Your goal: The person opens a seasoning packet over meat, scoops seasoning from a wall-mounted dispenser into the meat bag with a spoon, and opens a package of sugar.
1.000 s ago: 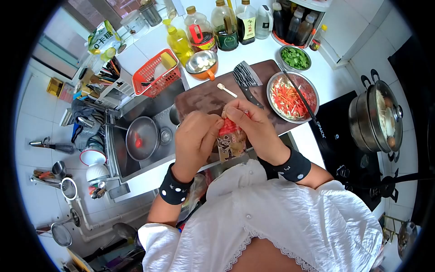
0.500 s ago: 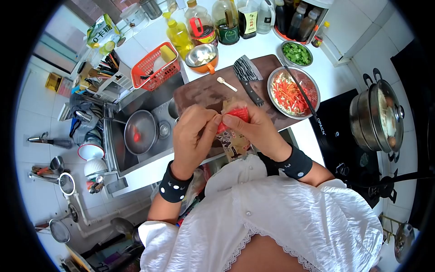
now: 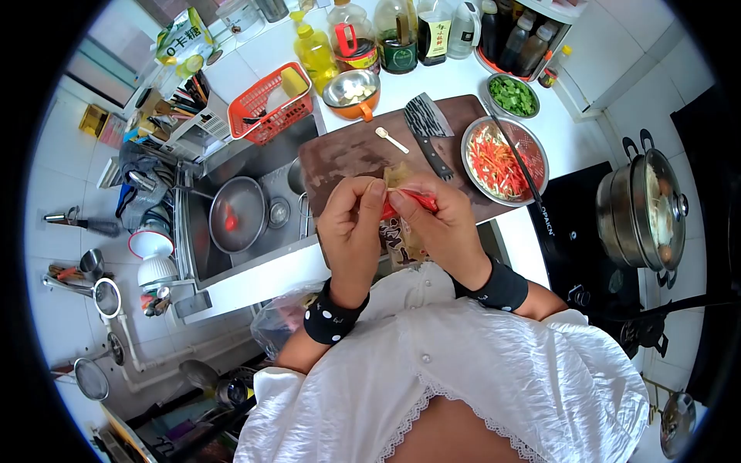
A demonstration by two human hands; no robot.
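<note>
In front of my chest, over the near edge of the brown cutting board, both hands pinch a plastic packet. Its top is red, and the tan body with dark lettering hangs down below. My left hand is closed, thumb against fingers at the top edge. Beside it, my right hand grips the red part between thumb and curled fingers. The exact spot between the fingertips is partly hidden. On the board beyond lie a small pale spoon and a cleaver.
A colander of shredded vegetables with dark chopsticks sits at the board's right. Behind are a bowl of chopped greens, an orange-handled bowl and several bottles. The sink holds a pan; a steamer pot stands right.
My left hand has shifted right and turned more upright, its forearm closer to my body. The red top is now more bunched in my right hand. The view has tilted slightly.
</note>
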